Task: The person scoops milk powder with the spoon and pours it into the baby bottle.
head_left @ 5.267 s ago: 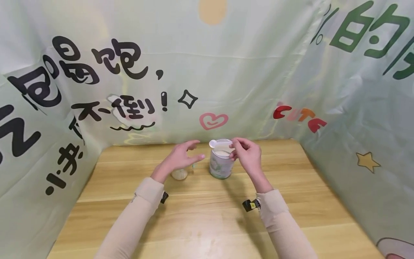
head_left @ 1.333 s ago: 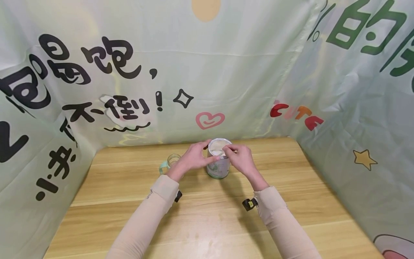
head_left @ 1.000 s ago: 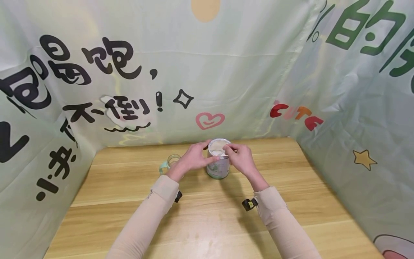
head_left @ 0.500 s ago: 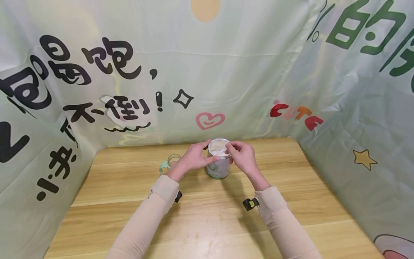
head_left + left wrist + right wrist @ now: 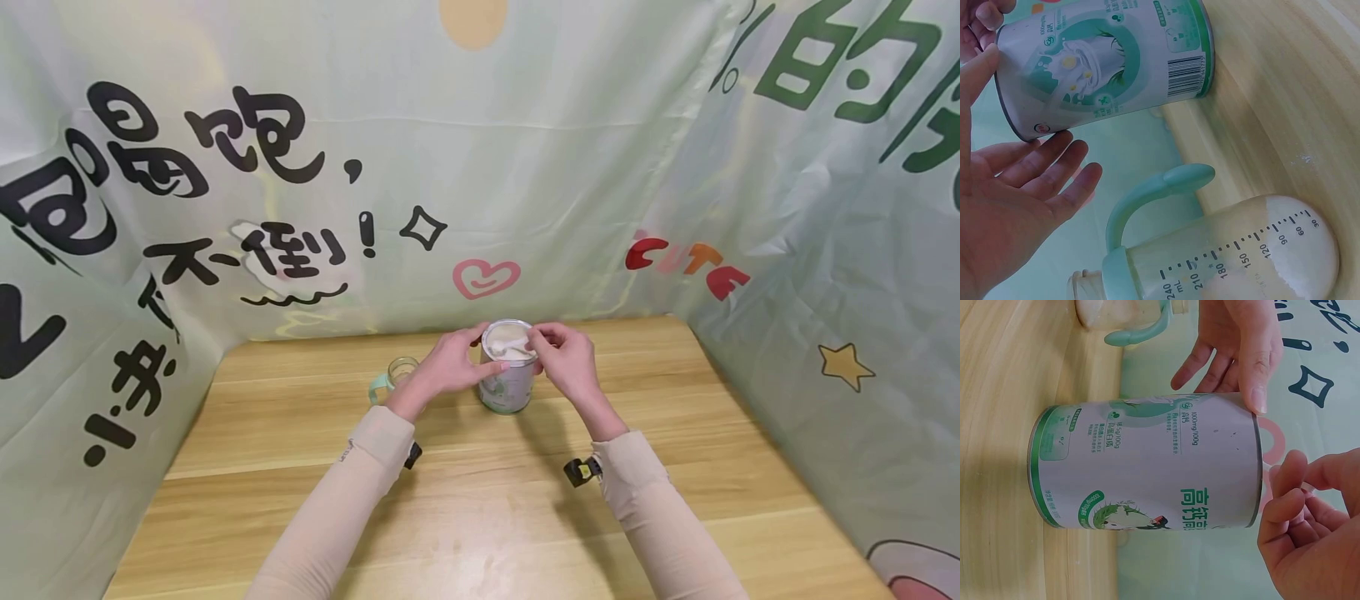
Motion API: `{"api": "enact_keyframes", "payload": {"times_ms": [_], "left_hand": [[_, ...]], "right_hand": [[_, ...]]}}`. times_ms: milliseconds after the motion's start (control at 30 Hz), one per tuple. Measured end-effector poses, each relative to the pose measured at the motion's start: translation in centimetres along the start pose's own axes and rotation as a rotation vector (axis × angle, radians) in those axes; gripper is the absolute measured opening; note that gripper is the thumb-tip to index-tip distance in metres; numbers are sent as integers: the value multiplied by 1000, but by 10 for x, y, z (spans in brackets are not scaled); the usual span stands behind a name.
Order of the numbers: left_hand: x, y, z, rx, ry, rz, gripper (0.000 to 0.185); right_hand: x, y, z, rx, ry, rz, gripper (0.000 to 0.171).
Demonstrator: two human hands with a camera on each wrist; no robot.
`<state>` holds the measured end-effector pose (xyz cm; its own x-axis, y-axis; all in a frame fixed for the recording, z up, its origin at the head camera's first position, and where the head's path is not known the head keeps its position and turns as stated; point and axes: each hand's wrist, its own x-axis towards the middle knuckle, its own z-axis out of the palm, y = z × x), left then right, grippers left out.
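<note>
A tall milk powder can (image 5: 507,390), white with green bands, stands upright and lidless on the table, pale powder visible inside. My left hand (image 5: 453,364) holds it near the top, thumb at the front rim and fingers against the far side. At the can's mouth, my right hand (image 5: 566,360) pinches the handle of a white scoop (image 5: 510,346) lying across the opening. In the right wrist view the scoop is hidden behind the curled fingers (image 5: 1288,509). Left of the can is an uncapped baby bottle (image 5: 1229,256) with a mint handle and powder at its bottom.
The wooden table (image 5: 480,508) runs up to a printed cloth backdrop (image 5: 562,183) close behind the can. Cloth also walls both sides. A little spilled powder (image 5: 1305,159) lies on the wood near the bottle.
My left hand has come from beside the can to its rim. The scoop, over the can at first, went down into the powder; now my right hand has drawn it up and slightly right.
</note>
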<state>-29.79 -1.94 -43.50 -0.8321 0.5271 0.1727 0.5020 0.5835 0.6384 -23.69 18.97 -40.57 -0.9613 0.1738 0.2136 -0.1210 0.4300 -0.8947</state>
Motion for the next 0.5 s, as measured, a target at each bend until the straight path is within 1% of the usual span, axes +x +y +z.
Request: {"api": "enact_keyframes", "payload": {"times_ms": [500], "left_hand": [[0,1,-2,-2,-9,13,92]], "right_hand": [[-2,-2,-1,-12,26,-39,20]]}}
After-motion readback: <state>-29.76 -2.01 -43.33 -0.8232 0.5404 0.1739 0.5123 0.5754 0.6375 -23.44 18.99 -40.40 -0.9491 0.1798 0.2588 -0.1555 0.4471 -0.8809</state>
